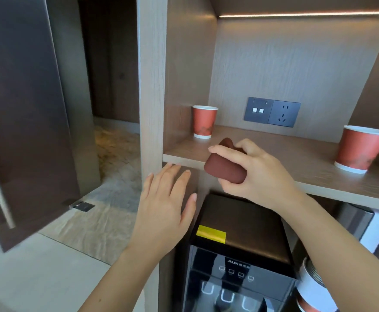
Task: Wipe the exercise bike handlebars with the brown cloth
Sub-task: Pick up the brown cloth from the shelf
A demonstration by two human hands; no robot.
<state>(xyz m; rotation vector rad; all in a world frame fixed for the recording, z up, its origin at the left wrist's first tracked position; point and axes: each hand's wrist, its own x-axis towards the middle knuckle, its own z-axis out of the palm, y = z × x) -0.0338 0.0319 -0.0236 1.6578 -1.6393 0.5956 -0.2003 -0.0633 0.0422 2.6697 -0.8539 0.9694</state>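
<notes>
A pale wooden shelving unit (151, 86) filled most of the view, with a lit strip (305, 14) glowing under its upper board. To its left a dark door (22, 109) stood open, and past it lay a mottled stone floor (116, 149). Under the unit's open shelf (308, 158) sat a black water dispenser (240, 226), its top just below the shelf's front edge and its buttons and taps facing the camera.

The person's left grip (163, 210) hung in front of the unit's upright panel and the dispenser's left side, back of the hand towards the camera, fingers straight and spread, holding nothing. Whether it touched the wood could not be told. The right grip (258, 174) was at the front edge of the shelf, above the dispenser, with its fingers and thumb curled round the brown cloth (223, 170).

Two red paper cups stood upright on the shelf, well apart: the right cup (359, 149) near the front edge, the left cup (204, 122) in the back left corner. A stack of cups (312, 287) lay partly cut off at the lower right. A grey socket plate (272, 111) was set in the back wall between the two cups.

The brown cloth, folded into a small rounded wad, was held over the shelf's edge, clear of the left cup. A yellow label (211, 233) was stuck on the dispenser's top near its front.
</notes>
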